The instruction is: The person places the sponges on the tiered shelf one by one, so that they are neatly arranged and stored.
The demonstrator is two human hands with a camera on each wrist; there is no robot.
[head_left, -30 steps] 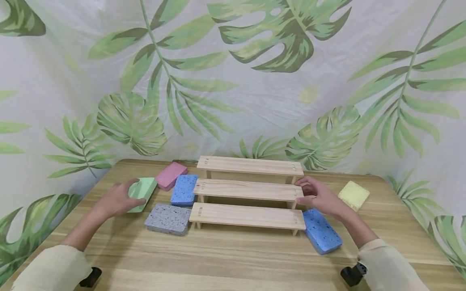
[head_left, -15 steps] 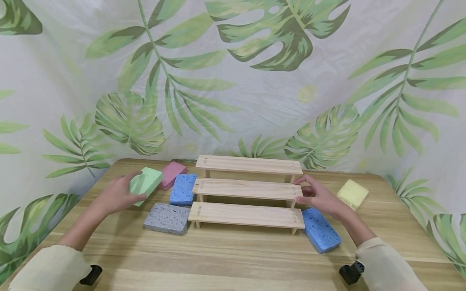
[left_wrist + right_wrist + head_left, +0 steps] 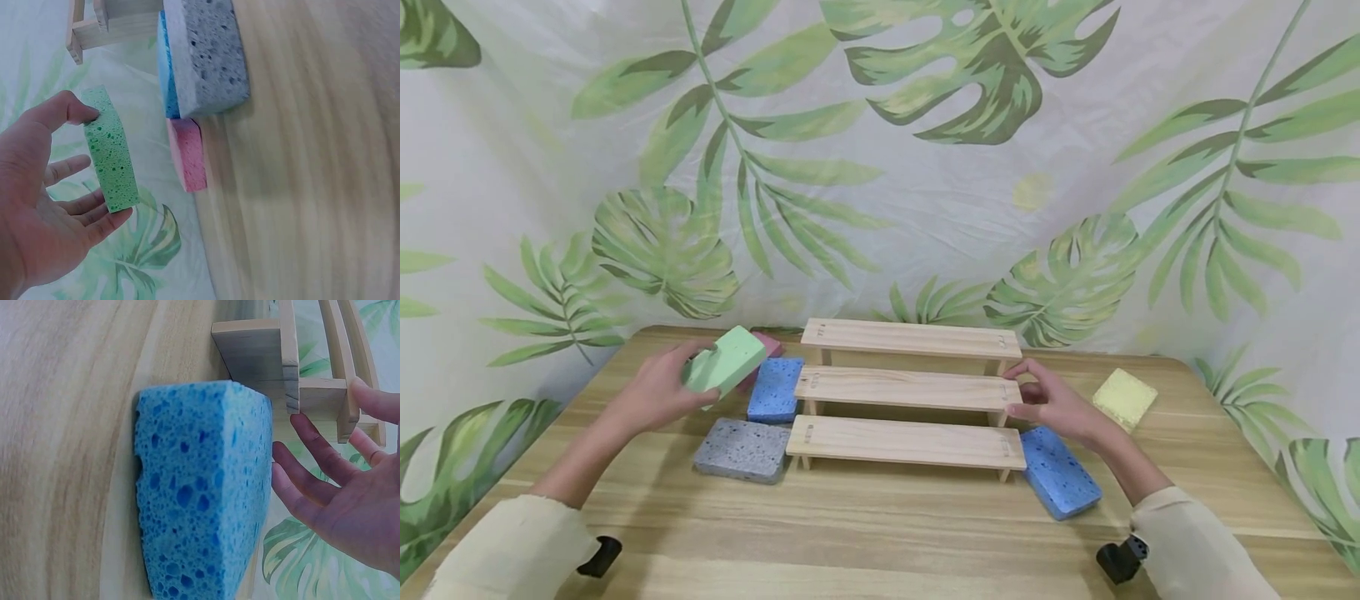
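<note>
A pale green sponge (image 3: pixel 733 360) is held up off the table in my left hand (image 3: pixel 655 387). The left wrist view has the thumb on one end of the green sponge (image 3: pixel 111 153) and fingertips on the other. Just beyond it is a pink sponge (image 3: pixel 769 342), partly hidden. At the middle of the table stands a three-tier wooden step shelf (image 3: pixel 902 389). My right hand (image 3: pixel 1056 406) pinches the right end of its middle tier between thumb and index finger. The other fingers extend beside a blue sponge (image 3: pixel 187 487) in the right wrist view.
Left of the shelf lie another blue sponge (image 3: pixel 775 389) and a grey speckled sponge (image 3: pixel 743 451). A yellow sponge (image 3: pixel 1124 399) rests at the far right of the wooden table (image 3: pixel 865 542). Leaf-printed cloth (image 3: pixel 880 208) hangs behind the table's back edge.
My left hand has lifted the green sponge from the table and carried it right, tilting it, so it now covers part of the pink sponge. The right hand stays at the shelf.
</note>
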